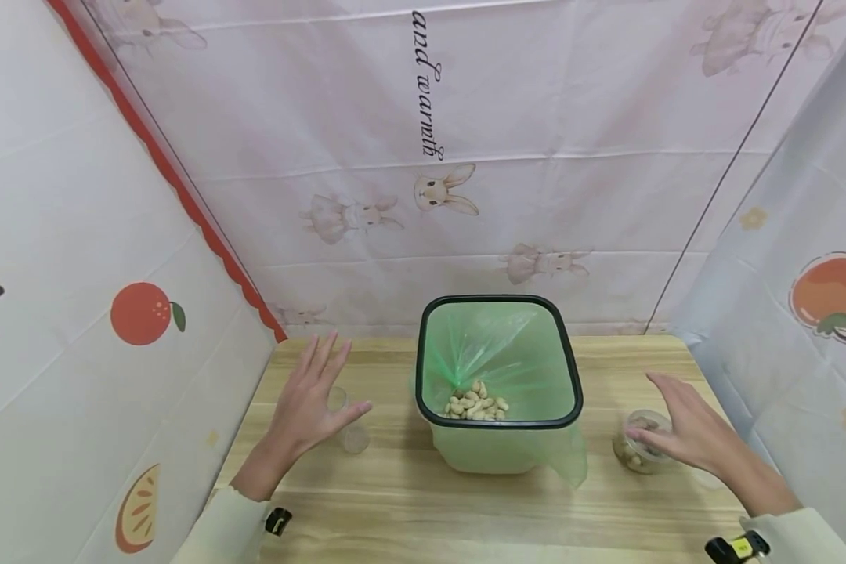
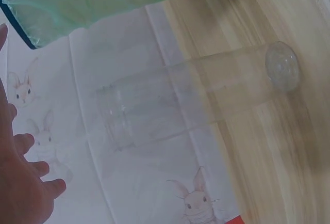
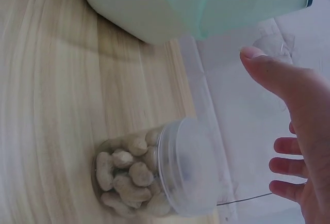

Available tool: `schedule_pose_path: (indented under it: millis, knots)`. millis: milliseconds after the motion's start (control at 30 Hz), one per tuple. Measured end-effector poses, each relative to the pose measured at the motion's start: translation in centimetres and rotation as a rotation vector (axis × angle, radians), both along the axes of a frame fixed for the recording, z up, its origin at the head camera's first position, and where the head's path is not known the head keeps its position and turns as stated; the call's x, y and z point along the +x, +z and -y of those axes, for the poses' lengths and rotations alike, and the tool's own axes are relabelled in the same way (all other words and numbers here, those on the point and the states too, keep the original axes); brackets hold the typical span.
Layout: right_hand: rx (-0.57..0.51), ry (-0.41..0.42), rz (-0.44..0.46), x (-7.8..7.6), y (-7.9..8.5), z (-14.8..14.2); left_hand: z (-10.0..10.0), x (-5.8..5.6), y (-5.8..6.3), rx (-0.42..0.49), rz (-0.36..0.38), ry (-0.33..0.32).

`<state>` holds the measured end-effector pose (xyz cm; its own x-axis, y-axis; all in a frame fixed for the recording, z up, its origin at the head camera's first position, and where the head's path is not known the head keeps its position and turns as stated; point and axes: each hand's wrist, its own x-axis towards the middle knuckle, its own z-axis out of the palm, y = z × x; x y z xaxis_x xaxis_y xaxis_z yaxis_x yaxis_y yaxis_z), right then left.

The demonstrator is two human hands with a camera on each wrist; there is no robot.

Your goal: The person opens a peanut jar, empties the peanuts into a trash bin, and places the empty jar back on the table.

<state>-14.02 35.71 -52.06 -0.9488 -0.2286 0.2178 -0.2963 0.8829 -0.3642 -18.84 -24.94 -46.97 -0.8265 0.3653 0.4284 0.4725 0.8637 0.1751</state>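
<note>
My left hand (image 1: 310,403) hovers with fingers spread beside a tall clear cylindrical container (image 2: 206,92), which stands upright and looks empty. In the left wrist view, some distance separates that hand from the container's wall. On the other side, my right hand (image 1: 698,431) is held open above and beside a short clear jar (image 3: 129,172) of peanuts in their shells; the jar has a frosted top (image 3: 193,167). Its thumb and fingers are apart from the jar in the right wrist view. Neither hand holds anything.
Between the hands stands a bin (image 1: 500,454) with a black rim and a light green plastic liner. Unshelled peanuts (image 1: 475,403) lie at its bottom. Printed cloth walls (image 1: 366,290) enclose the wooden table (image 1: 395,517) at the back and both sides.
</note>
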Motion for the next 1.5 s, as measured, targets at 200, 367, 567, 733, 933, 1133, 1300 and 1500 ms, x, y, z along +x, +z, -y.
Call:
schedule_pose_path:
  millis: [200,367,567,733,933,1133,1300,1500]
  knots:
    - [0.023,-0.034,0.055,0.4,-0.9,-0.8,0.1,0.0,0.6,-0.023,-0.023,-0.010]
    - [0.004,-0.072,0.112,0.8,-1.6,-1.3,0.2,-0.2,1.0,-0.028,-0.049,-0.034]
    - [-0.042,-0.074,0.130,1.0,-2.9,-2.0,0.2,-0.3,2.0,-0.047,-0.086,-0.054]
    - [-0.063,-0.066,0.129,1.3,-4.3,-2.6,0.1,-0.3,2.2,-0.047,-0.081,-0.054]
    - [-0.097,-0.067,0.172,1.7,-5.3,-2.9,0.0,-0.3,2.4,-0.051,-0.086,-0.059]
    - [-0.120,-0.077,0.181,1.9,-6.4,-3.0,0.1,-0.4,3.1,-0.074,-0.108,-0.070]
    - [-0.133,-0.106,0.205,2.1,-7.0,-3.0,-0.1,-0.6,3.9,-0.075,-0.107,-0.099]
    - [-0.132,-0.150,0.268,2.1,-7.3,-3.0,-0.2,-0.7,4.4,-0.075,-0.062,-0.113]
